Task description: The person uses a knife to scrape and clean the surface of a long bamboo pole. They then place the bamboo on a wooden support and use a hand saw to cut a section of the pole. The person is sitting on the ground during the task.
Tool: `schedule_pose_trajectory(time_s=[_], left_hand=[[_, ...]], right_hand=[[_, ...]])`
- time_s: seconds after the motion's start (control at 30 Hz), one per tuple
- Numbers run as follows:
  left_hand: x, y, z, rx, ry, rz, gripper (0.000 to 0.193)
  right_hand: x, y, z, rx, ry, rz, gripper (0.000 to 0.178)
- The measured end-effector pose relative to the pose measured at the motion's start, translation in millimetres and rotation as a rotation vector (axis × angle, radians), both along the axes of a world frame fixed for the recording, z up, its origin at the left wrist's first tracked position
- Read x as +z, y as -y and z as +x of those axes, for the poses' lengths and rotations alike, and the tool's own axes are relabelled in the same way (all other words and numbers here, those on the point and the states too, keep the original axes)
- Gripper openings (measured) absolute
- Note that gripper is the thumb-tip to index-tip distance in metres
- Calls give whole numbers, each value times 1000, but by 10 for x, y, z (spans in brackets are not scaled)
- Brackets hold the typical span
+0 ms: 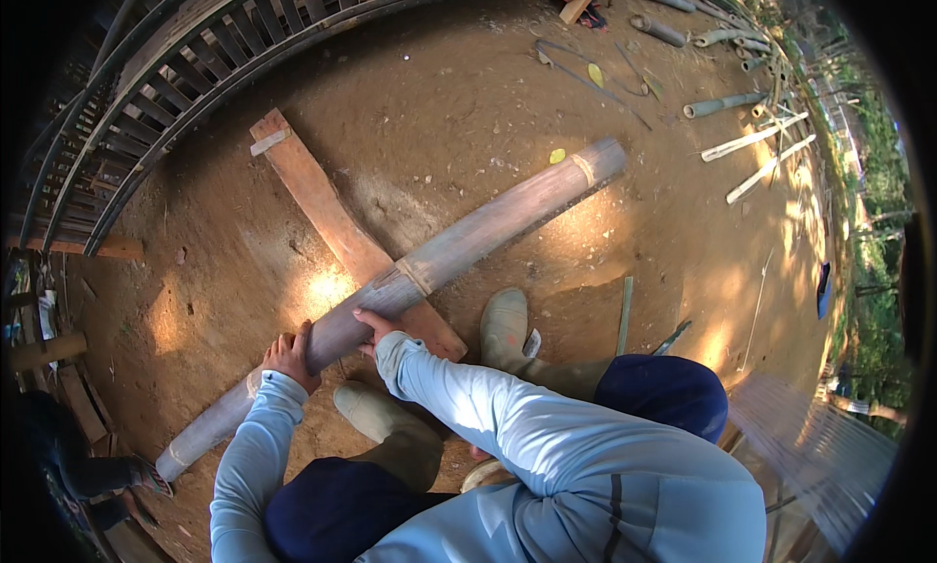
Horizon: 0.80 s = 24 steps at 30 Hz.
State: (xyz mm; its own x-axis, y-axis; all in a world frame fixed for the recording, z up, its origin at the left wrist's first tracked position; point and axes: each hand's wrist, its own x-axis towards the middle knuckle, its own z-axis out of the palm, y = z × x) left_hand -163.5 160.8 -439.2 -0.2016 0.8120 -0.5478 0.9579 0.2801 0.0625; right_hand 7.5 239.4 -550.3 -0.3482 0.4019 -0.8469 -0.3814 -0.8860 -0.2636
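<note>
A thick, greyish-brown bamboo pole (pixel 498 215) with pale node rings lies slantwise in front of me, from the near left to the far right. It crosses over a reddish wooden plank (pixel 317 200) on the ground. My left hand (pixel 289 356) is closed on the pole's lower left part, fingers laid over its side. A little farther up, my right hand (pixel 374 332) grips the near side, its thumb on top and its other fingers mostly hidden beneath.
My boots (pixel 505 324) stand close to the pole. A slatted bamboo structure (pixel 185 85) curves along the far left. Cut bamboo pieces (pixel 722 106) lie at the far right. Another person's foot (pixel 151 475) is near the pole's left end. Corrugated translucent sheeting (pixel 815 456) is at the right.
</note>
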Motion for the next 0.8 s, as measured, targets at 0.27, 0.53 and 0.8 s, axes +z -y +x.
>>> schedule_pose_trajectory(time_s=[0.27,0.53,0.8], left_hand=[[-172,368,-416,126,-25,65,93],[-283,916,-834,306,-63,61,91],[-249,538,-380,210,-168,111,96]], right_hand=[[115,16,377,859,185,185,64],[614,-412,1943,1062,591,798,57],[1315,-1077,3297,1085,860,875,60]])
